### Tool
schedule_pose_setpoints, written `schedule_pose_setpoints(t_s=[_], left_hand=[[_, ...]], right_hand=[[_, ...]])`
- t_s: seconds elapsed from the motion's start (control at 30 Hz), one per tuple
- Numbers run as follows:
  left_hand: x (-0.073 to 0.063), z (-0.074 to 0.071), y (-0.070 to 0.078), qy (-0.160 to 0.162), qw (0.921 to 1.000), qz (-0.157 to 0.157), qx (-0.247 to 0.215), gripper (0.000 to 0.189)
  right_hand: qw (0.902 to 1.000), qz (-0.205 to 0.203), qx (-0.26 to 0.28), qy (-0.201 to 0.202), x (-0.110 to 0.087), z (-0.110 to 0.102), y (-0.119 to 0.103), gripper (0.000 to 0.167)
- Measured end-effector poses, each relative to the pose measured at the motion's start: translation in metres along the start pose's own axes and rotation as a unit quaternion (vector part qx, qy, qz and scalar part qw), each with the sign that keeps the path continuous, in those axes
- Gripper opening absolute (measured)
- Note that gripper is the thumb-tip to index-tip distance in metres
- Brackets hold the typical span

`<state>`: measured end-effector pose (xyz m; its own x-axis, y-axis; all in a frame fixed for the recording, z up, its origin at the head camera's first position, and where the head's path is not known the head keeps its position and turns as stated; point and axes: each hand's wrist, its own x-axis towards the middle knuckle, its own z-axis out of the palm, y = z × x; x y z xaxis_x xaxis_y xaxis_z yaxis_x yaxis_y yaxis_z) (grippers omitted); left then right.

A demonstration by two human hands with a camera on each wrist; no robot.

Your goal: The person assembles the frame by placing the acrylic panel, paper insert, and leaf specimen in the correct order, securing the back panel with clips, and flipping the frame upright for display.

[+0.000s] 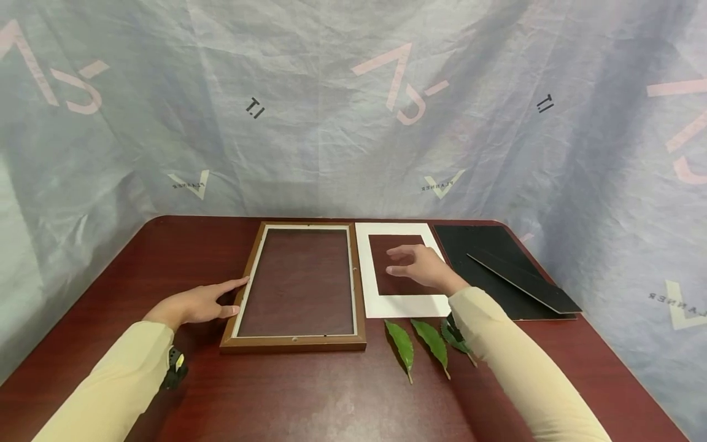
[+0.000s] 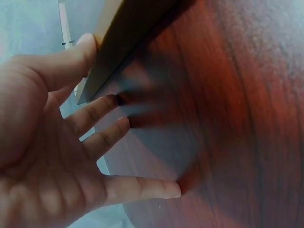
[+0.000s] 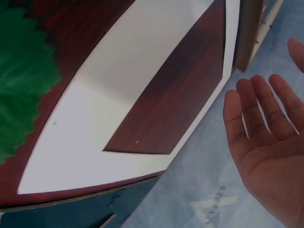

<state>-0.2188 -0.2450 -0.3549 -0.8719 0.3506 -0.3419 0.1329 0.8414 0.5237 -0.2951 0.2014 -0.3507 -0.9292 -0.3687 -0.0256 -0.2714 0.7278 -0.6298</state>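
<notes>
At the head view's centre, a wooden picture frame lies on the desk. The left hand, fingers spread, touches its left edge; the right hand, grip parted and empty, hovers over the white mat. Steadying the frame seems in hand; taking the mat would call for an edge pinch.

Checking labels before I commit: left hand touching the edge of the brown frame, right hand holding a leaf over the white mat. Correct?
One error: the right hand holds no leaf; the right wrist view shows it empty. The rest stands: it is over the white mat, and the left hand touches the edge of the brown frame.
</notes>
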Motion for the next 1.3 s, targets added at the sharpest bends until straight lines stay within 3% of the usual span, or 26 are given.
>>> schedule_pose_setpoints(t_s=[0.6,1.07,1.3], left_hand=[[0.0,-0.001,0.002,-0.012,0.9999,-0.004,-0.002,0.074],[-0.001,0.001,0.003,-0.003,0.9999,-0.006,-0.011,0.074],[0.0,0.002,0.003,-0.001,0.9999,-0.009,-0.009,0.074]], right_hand=[[0.9939,0.095,0.019,0.053,-0.021,-0.027,0.037,0.055],[0.9709,0.206,-0.027,0.12,-0.032,-0.026,0.052,0.05],[0.9629,0.239,-0.044,0.117,-0.033,-0.024,0.057,0.046]])
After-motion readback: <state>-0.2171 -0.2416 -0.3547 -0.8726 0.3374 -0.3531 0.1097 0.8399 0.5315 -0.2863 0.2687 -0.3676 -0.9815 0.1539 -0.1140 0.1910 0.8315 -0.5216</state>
